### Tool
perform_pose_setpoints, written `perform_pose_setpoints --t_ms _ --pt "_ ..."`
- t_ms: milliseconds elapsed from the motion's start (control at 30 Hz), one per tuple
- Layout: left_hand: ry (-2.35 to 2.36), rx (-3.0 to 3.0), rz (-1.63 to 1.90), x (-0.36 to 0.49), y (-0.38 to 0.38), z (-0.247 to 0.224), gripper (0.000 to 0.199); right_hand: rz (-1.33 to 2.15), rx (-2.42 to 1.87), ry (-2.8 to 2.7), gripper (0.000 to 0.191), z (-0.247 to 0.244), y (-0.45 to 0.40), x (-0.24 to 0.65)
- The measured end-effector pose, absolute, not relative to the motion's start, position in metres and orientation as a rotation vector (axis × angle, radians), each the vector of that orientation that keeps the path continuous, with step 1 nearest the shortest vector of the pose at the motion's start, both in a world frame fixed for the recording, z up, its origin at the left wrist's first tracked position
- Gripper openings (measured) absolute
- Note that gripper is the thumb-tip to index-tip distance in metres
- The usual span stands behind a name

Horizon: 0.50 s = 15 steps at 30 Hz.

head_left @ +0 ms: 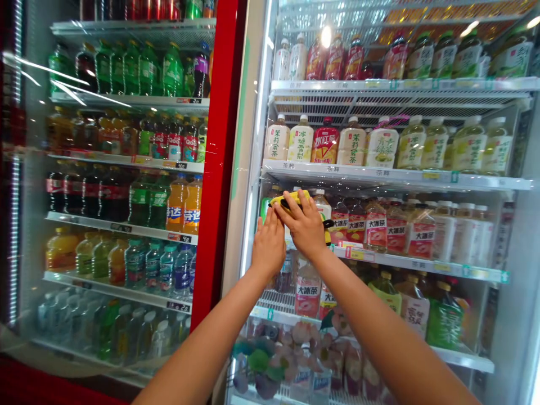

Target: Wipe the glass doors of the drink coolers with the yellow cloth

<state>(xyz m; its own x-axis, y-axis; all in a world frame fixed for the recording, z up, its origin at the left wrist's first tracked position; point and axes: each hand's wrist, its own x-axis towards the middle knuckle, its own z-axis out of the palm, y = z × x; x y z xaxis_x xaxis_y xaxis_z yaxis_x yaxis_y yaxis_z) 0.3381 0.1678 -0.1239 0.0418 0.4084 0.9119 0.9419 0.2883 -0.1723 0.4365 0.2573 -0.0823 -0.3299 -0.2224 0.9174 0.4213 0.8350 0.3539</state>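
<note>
Both my hands are raised to the glass door of the right-hand drinks fridge. Under my right hand [306, 225] a yellow and black cloth [291, 198] lies against the glass, and its fingers are spread over it. Beside it, touching the cloth's lower left edge, my left hand [269, 244] has its fingers stretched upward and flat. Part of the cloth sticks out to the right of my right hand, with a black strap-like piece. Most of the cloth is hidden beneath the hands.
Behind the glass, white shelves [396, 175] hold rows of bottled drinks. A red frame [221, 140] divides this fridge from another one on the left, also stocked with bottles. Lights reflect on the glass, and flower-like shapes [270, 360] show low down.
</note>
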Motion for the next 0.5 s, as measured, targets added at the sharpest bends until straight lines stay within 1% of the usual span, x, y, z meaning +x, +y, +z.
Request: perform_pose_setpoints --t_ms 167,300,400,500 --pt "-1.472 -1.335 -0.686 0.354 0.175 -0.144 0.075 -0.733 -0.148 -1.714 0.037 -0.106 0.272 0.462" --pt "-1.402 -1.457 -0.604 0.383 0.186 -0.153 0.071 -0.799 -0.186 -1.652 0.041 -0.124 0.297 0.509" --pt "-1.424 -1.451 -0.612 0.39 0.19 -0.146 0.072 -0.781 -0.243 -1.63 0.044 -0.11 0.306 0.522" --pt "-1.466 -1.379 -0.652 0.386 0.192 -0.136 0.079 -0.719 -0.296 -1.594 0.046 -0.092 0.303 0.513"
